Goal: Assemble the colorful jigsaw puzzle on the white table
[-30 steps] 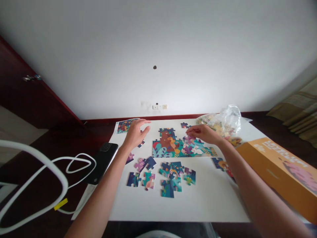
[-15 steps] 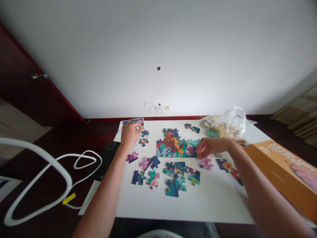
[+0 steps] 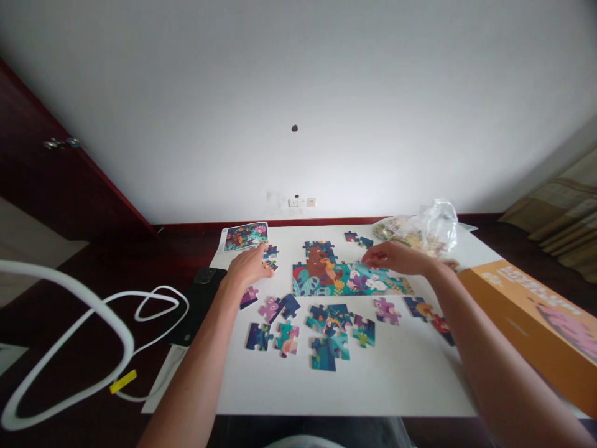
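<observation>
Over the puzzle (image 3: 345,281), the right hand (image 3: 395,257) returned.

We're looking at printed cardboard here, matt, in the joined puzzle (image 3: 345,280) and the loose pieces (image 3: 326,348), on a smooth matt white sheet (image 3: 401,373). We've got a crinkled, glossy clear plastic bag (image 3: 433,224), a matt orange cardboard box (image 3: 522,311), a glossy black phone (image 3: 198,302) and a smooth white plastic cable (image 3: 93,317).

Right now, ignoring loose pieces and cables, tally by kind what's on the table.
Assembled colourful jigsaw section: 1
Printed colourful reference sheet: 1
Clear plastic bag of pieces: 1
Orange cardboard box: 1
Black flat phone: 1
Total: 5
</observation>
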`<state>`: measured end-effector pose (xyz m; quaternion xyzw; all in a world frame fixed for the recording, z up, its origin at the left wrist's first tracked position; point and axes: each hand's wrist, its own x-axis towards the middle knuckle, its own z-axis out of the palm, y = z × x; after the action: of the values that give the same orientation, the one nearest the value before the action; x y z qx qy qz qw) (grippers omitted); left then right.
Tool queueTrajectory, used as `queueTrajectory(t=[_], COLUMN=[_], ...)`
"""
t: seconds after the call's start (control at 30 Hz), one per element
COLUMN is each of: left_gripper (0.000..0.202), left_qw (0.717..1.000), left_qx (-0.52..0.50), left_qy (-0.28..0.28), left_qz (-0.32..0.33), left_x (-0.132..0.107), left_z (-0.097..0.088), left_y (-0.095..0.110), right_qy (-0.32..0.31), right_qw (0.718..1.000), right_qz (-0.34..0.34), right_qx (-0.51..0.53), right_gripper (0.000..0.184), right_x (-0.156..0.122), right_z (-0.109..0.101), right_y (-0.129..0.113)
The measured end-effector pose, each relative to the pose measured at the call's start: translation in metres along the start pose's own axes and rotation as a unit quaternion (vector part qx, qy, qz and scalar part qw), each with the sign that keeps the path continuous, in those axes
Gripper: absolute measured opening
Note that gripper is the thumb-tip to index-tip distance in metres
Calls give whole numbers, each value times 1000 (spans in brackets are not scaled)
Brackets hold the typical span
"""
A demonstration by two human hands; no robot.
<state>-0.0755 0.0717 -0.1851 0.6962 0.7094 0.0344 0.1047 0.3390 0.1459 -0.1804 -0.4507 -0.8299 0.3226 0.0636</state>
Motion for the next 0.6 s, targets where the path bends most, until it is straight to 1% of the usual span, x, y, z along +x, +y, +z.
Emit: queueTrajectory(t=[0.07,0.17,0.27,0.33,0.4,0.47,0.53,0.6], left_gripper=[68,65,63,60,54,47,45,43], left_qw=[1000,1000,996,987,971,953,940,930], left_qx=[-2,-16,-59,-106,-156,-194,-225,-253], left_qy=[-1,-2,17,53,95,123,129,126], left_qz=[2,14,63,109,155,196,223,234], left_x=[0,1,3,6,10,15,19,21], left_z=[1,1,2,7,15,27,40,50], left_y=[2,2,2,6,12,20,27,30], right_qy=[55,105,159,188,203,208,207,202], right_qw=[997,991,984,979,976,975,976,977], right_qz=[6,8,-3,-15,-29,-39,-43,-47], right_qx=[-49,-78,-77,-73,-67,-62,-61,-59], right_gripper=[32,30,29,28,26,24,24,23], right_x=[4,7,9,12,15,18,21,23], right_z=[3,7,10,13,18,25,31,37], right_y=[2,2,3,4,5,5,2,-1])
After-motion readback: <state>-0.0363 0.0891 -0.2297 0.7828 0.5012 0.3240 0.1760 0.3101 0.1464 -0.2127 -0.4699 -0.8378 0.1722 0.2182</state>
